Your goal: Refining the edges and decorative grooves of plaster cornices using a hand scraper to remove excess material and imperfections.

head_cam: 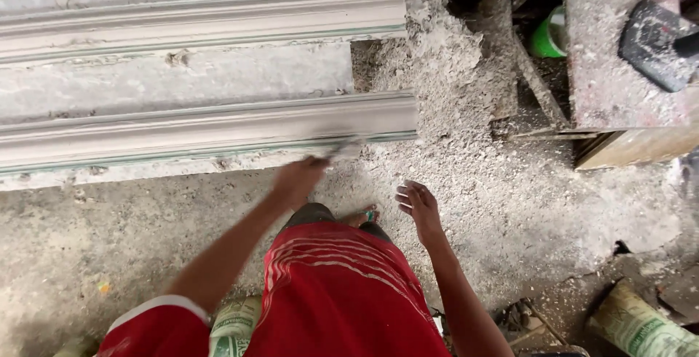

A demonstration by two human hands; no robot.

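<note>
Moulding (pixel 218 125), a long pale plaster length with stepped, rounded ridges and a greenish lower edge, lies on the dusty grey floor (pixel 87 240) across the upper left of the view. A second length of the same profile (pixel 204 23) lies parallel behind it, with a rough grey slab between them. The left hand (pixel 298 178) is clenched around a thin tool (pixel 342 148), blurred so its kind cannot be told, whose tip meets the lower edge of the near moulding close to its right end. The right hand (pixel 419 204) hangs released, fingers spread, above the floor just right of the person's red shorts (pixel 335 291), holding nothing.

Crumbly plaster rubble (pixel 444 65) is heaped against the right ends of both mouldings. Beyond it stand a rusty, dust-coated metal slab (pixel 611 73), with a dark flat object (pixel 655 40) on it, and a green round container (pixel 550 36). Sacks with green print lie at the bottom: one (pixel 233 328) by the left leg, another (pixel 641 328) at lower right.
</note>
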